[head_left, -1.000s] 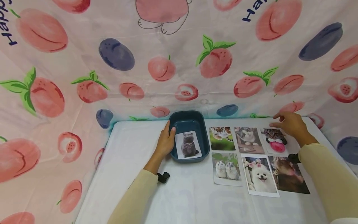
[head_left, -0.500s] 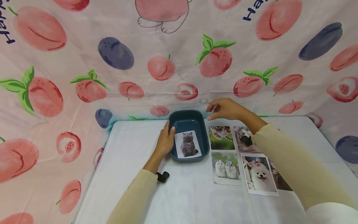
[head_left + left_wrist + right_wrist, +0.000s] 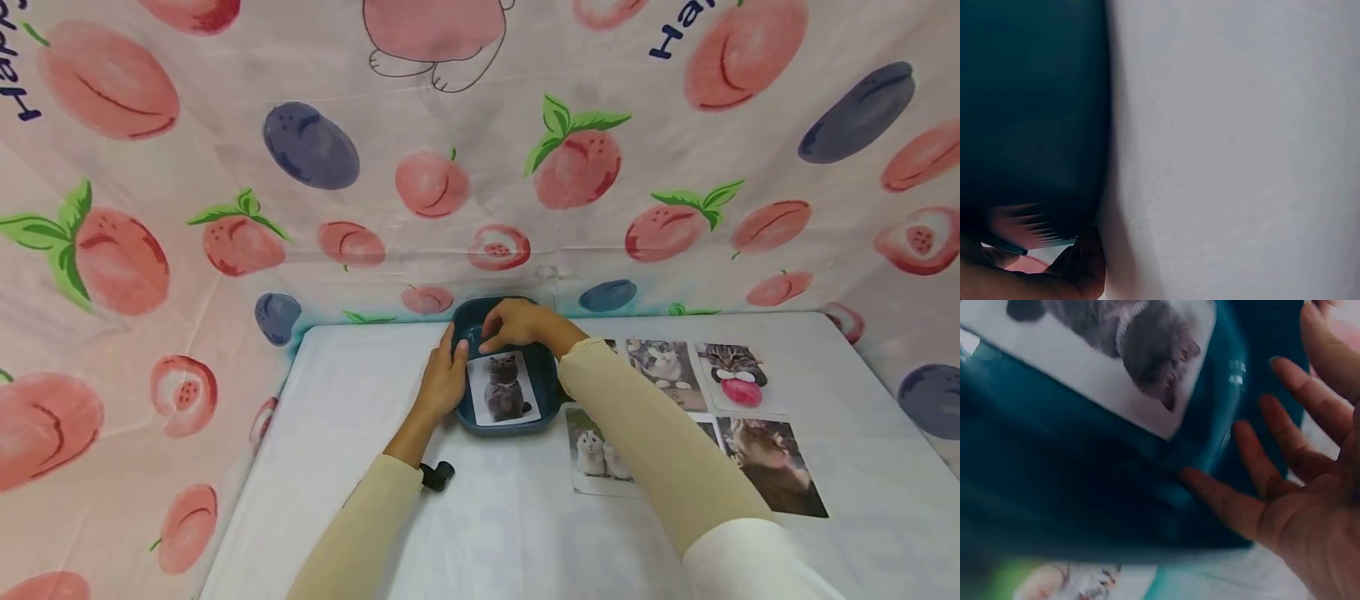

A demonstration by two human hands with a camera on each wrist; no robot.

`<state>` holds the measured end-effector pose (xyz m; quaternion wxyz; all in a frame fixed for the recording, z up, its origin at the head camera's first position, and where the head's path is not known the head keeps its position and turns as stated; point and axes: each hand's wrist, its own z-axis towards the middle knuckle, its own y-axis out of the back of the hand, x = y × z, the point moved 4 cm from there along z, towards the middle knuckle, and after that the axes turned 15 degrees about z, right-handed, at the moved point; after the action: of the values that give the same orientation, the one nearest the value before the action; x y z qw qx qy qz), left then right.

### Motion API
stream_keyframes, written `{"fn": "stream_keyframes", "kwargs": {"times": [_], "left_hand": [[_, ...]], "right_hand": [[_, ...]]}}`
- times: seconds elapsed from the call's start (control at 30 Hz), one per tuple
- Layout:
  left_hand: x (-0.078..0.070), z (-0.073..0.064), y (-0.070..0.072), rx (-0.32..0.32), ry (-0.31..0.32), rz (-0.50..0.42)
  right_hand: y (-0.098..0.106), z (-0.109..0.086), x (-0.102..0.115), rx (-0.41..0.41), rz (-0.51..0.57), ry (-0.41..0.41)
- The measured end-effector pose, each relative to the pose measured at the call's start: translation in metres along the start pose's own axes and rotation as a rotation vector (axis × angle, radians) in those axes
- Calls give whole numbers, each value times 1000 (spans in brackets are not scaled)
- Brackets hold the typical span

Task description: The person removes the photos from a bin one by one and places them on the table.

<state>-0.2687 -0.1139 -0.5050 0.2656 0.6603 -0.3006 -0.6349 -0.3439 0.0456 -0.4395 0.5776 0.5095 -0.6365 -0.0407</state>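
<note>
A dark teal plastic tray (image 3: 510,431) stands at the back middle of the table. Inside lies a photo card of a grey cat (image 3: 504,390), face up towards the near end. My left hand (image 3: 442,379) grips the tray's left side, thumb over the rim and fingers along the outer wall. In the left wrist view its fingertips (image 3: 1088,265) curl at the tray's edge. Over the far part of the tray hovers my right hand (image 3: 523,323), above the card's top edge. The right wrist view shows its fingers (image 3: 1229,503) spread and relaxed, holding nothing.
Right of the tray lie more photo cards: a cat with white paws (image 3: 666,371), a tabby with a pink ball shape (image 3: 738,375), a brown animal picture (image 3: 776,467) and two small rodents (image 3: 590,454). My right sleeve (image 3: 645,433) covers others. A fruit-print cloth (image 3: 480,108) hangs behind.
My right hand has swept left from above the tabby card, past the tiger card, to over the tray. My left hand and the tray have stayed in place.
</note>
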Motion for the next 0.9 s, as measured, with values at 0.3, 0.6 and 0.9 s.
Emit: {"fn": "stream_keyframes", "kwargs": {"times": [0.3, 0.6, 0.9], "left_hand": [[-1, 0, 0, 7, -13, -4], [-3, 0, -1, -6, -22, 3], [-1, 2, -1, -18, -32, -4]], "right_hand": [[-19, 8, -10, 36, 23, -188], [-22, 1, -11, 64, 45, -260], [-21, -21, -6, 102, 32, -131]]}}
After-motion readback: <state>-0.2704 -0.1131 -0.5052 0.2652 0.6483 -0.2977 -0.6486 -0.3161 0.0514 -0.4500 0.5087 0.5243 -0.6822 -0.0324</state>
